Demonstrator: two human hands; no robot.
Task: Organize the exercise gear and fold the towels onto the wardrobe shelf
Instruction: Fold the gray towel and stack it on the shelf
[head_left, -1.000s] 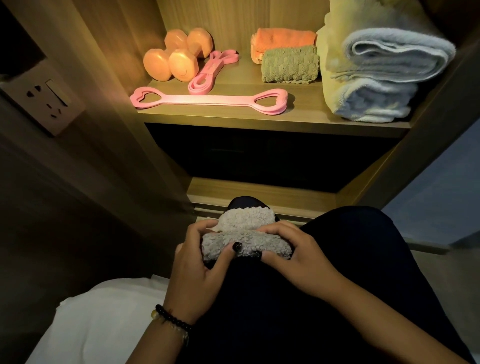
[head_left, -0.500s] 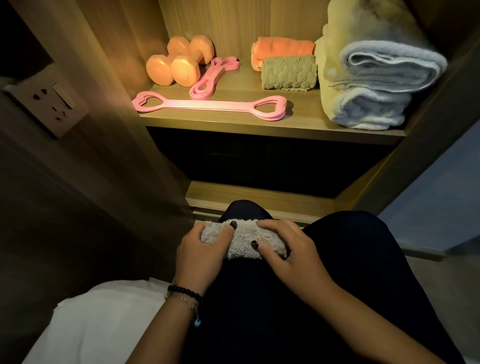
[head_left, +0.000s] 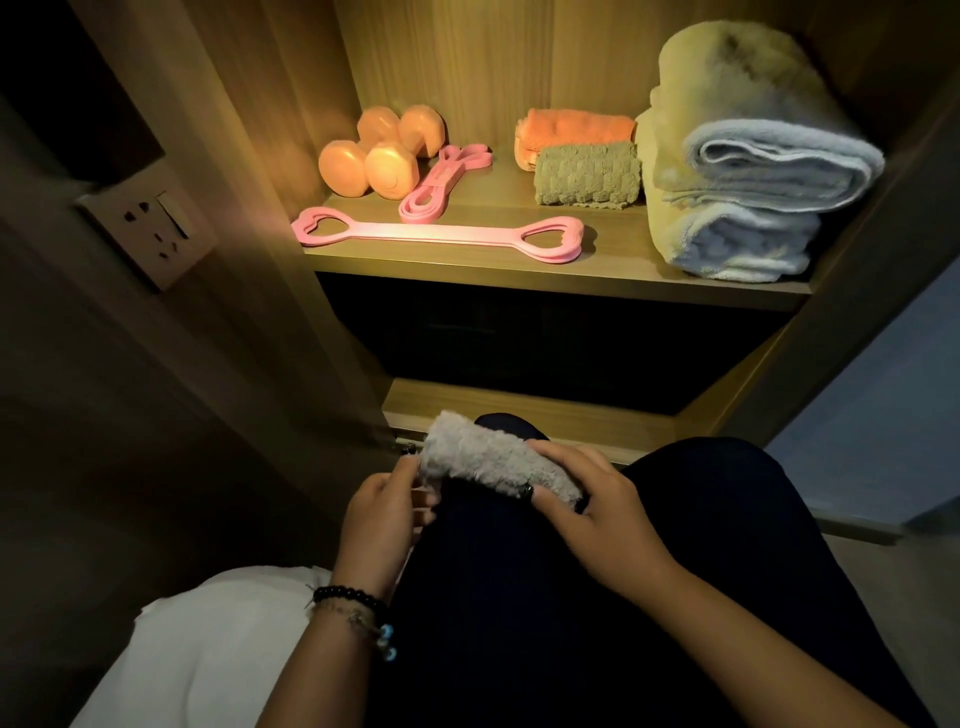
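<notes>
1. Now the small grey towel (head_left: 496, 465) lies rolled up on the person's knee, far below the wardrobe shelf (head_left: 545, 273), and it still has to go up there.
2. Its long side runs from upper left to lower right across the knee.
3. The right hand (head_left: 592, 501) curls its fingers over the right end of the roll and holds it. The left hand (head_left: 387, 501) pinches the left end with bent fingers. Both hands are right on it, so neither is nearer.
4. On the shelf, the open spot I can see is near the front, between the pink pull band (head_left: 441, 234) and the big towel stack (head_left: 748, 171) at the right end.
5. Behind that spot sit the green folded towel (head_left: 587, 176) and the orange folded towel (head_left: 571, 132).
6. At the shelf's left end are two orange dumbbells (head_left: 382, 150) and a pink loop band (head_left: 441, 179).
7. I think nothing blocks the way up, only the shelf's front edge to lift over.
</notes>
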